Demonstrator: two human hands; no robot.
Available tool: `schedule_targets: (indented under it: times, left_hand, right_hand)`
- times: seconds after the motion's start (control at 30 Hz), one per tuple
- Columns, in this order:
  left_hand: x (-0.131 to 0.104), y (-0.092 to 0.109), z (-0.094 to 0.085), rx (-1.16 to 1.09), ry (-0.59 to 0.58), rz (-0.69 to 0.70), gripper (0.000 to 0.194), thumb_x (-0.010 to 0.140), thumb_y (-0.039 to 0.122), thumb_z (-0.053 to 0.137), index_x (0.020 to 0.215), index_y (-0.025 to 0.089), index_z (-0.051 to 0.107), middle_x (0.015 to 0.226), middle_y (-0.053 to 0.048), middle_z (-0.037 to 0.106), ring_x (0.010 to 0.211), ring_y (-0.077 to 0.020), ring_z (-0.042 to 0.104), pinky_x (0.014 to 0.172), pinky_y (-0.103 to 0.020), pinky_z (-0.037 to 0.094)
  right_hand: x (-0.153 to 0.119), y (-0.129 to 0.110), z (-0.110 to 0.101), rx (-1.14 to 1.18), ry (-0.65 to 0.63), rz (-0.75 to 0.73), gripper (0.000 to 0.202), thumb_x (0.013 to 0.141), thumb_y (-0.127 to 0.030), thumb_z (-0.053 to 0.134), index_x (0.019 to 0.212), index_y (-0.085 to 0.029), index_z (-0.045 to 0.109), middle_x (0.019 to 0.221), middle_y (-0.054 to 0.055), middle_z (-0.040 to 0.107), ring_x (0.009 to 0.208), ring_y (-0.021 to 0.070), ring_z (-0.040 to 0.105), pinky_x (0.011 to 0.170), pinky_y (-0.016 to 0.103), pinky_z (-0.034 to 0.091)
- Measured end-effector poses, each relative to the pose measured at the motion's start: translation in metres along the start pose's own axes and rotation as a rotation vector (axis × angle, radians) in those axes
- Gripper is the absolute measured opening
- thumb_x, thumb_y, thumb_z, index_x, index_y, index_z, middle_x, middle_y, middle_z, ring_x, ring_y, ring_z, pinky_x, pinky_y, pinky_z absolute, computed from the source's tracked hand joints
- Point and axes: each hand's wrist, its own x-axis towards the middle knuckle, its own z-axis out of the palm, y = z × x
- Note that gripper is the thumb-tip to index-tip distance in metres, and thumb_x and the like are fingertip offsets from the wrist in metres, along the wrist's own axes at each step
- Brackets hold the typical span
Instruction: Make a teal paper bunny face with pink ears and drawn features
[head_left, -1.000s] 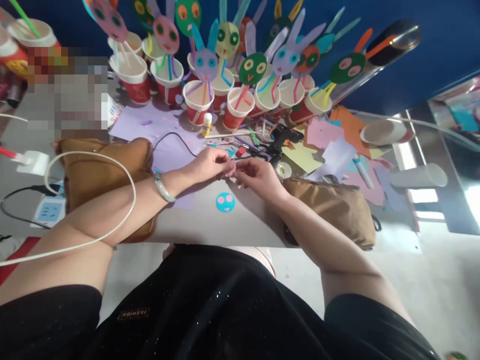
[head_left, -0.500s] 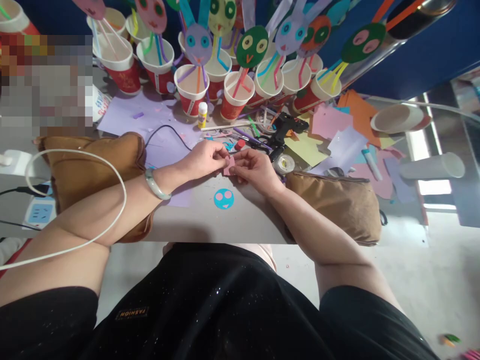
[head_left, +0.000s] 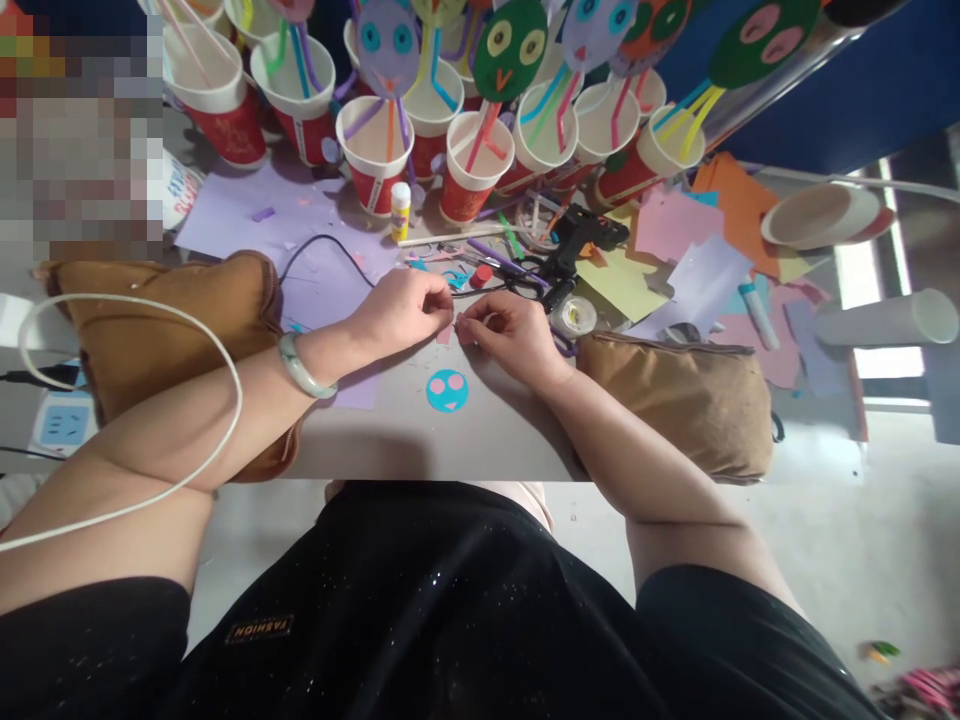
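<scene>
Just above the table, my left hand (head_left: 411,310) pinches a small piece of pink paper (head_left: 445,335) between thumb and fingertips. My right hand (head_left: 511,338) is close beside it, its thumb and forefinger pressed together at the tips. Whatever those right fingertips hold is too small to make out. Below both hands lies a blue paper disc (head_left: 447,400) bearing two pink circles and a small pink triangle, touched by neither hand. Behind the hands are a red cap (head_left: 481,275) and a glue stick (head_left: 400,212) standing upright.
Red-and-white paper cups (head_left: 477,165) with straws and paper faces crowd the back. A black glue gun (head_left: 581,240), a tape roll (head_left: 576,316) and coloured paper sheets (head_left: 679,222) lie right. Brown cushions (head_left: 169,330) flank my forearms. A white cable (head_left: 238,400) loops over my left arm.
My hands have drawn slightly apart; the pink paper, earlier between both hands, is now at my left fingertips. The view has shifted a little. The blue disc stays on the table.
</scene>
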Motion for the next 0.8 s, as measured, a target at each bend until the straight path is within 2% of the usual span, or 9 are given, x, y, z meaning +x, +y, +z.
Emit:
schedule_targets:
  times: [0.13, 0.3, 0.37, 0.47, 0.53, 0.67, 0.73, 0.8]
  left_hand:
    - [0.0, 0.002, 0.0, 0.036, 0.003, -0.025, 0.008, 0.076, 0.019, 0.067, 0.071, 0.017, 0.074, 0.066, -0.001, 0.073, 0.062, -0.0144, 0.062, 0.062, -0.027, 0.045]
    - [-0.002, 0.005, 0.001, 0.117, 0.004, -0.058, 0.007, 0.077, 0.019, 0.069, 0.077, 0.017, 0.076, 0.071, -0.003, 0.074, 0.064, -0.0166, 0.063, 0.067, -0.03, 0.046]
    - [-0.002, 0.004, 0.002, 0.132, 0.008, -0.062, 0.006, 0.078, 0.019, 0.069, 0.077, 0.018, 0.075, 0.071, -0.003, 0.073, 0.066, -0.0178, 0.063, 0.069, -0.031, 0.047]
    - [-0.003, 0.002, 0.005, 0.134, 0.016, -0.053, 0.003, 0.077, 0.02, 0.07, 0.078, 0.019, 0.073, 0.07, -0.002, 0.072, 0.068, -0.0185, 0.064, 0.07, -0.031, 0.046]
    - [-0.003, 0.0, 0.007, 0.142, 0.021, -0.052, 0.005, 0.077, 0.02, 0.07, 0.082, 0.019, 0.072, 0.071, -0.001, 0.072, 0.068, -0.0186, 0.064, 0.07, -0.031, 0.046]
    - [-0.004, 0.0, 0.003, 0.195, 0.049, -0.03, 0.017, 0.08, 0.02, 0.069, 0.096, 0.02, 0.072, 0.083, -0.002, 0.074, 0.078, -0.0216, 0.067, 0.074, -0.033, 0.048]
    - [-0.005, 0.001, -0.002, 0.24, 0.072, 0.036, 0.016, 0.084, 0.019, 0.065, 0.098, 0.02, 0.072, 0.095, -0.005, 0.075, 0.09, -0.0247, 0.069, 0.082, -0.036, 0.049]
    - [-0.005, 0.004, -0.007, 0.292, 0.042, 0.143, 0.014, 0.087, 0.016, 0.06, 0.093, 0.019, 0.072, 0.102, -0.007, 0.074, 0.102, -0.0277, 0.068, 0.092, -0.041, 0.048]
  right_hand:
    - [0.001, 0.001, 0.001, -0.07, 0.006, -0.002, 0.011, 0.08, -0.024, 0.065, 0.071, -0.018, 0.067, 0.068, 0.001, 0.07, 0.062, 0.0122, 0.055, 0.062, 0.027, 0.042]
    - [0.001, 0.001, 0.003, -0.049, 0.008, 0.057, 0.012, 0.08, -0.025, 0.068, 0.072, -0.019, 0.062, 0.067, -0.001, 0.065, 0.062, 0.0126, 0.053, 0.062, 0.027, 0.041]
    - [0.001, 0.002, 0.004, -0.005, 0.014, 0.086, 0.008, 0.079, -0.022, 0.07, 0.08, -0.021, 0.062, 0.066, -0.003, 0.062, 0.061, 0.0125, 0.053, 0.063, 0.027, 0.041]
    - [0.0, 0.002, 0.002, 0.059, 0.017, 0.115, 0.023, 0.077, -0.018, 0.071, 0.097, -0.023, 0.06, 0.066, -0.006, 0.058, 0.061, 0.0128, 0.053, 0.064, 0.027, 0.042]
    - [-0.003, 0.001, -0.001, 0.039, 0.002, 0.097, 0.025, 0.079, -0.02, 0.071, 0.101, -0.024, 0.06, 0.07, -0.005, 0.059, 0.062, 0.0131, 0.054, 0.064, 0.027, 0.043]
    - [-0.009, -0.002, -0.015, -0.226, -0.056, -0.101, 0.008, 0.09, -0.028, 0.065, 0.093, -0.02, 0.066, 0.086, 0.003, 0.067, 0.067, 0.0143, 0.056, 0.066, 0.029, 0.044]
    - [-0.013, -0.003, -0.024, -0.41, -0.113, -0.25, 0.016, 0.096, -0.029, 0.059, 0.097, -0.019, 0.07, 0.098, 0.008, 0.069, 0.074, 0.0163, 0.06, 0.066, 0.029, 0.044]
    - [-0.017, -0.004, -0.032, -0.58, -0.182, -0.373, 0.024, 0.1, -0.026, 0.051, 0.106, -0.018, 0.073, 0.107, 0.01, 0.07, 0.081, 0.0175, 0.063, 0.065, 0.029, 0.043]
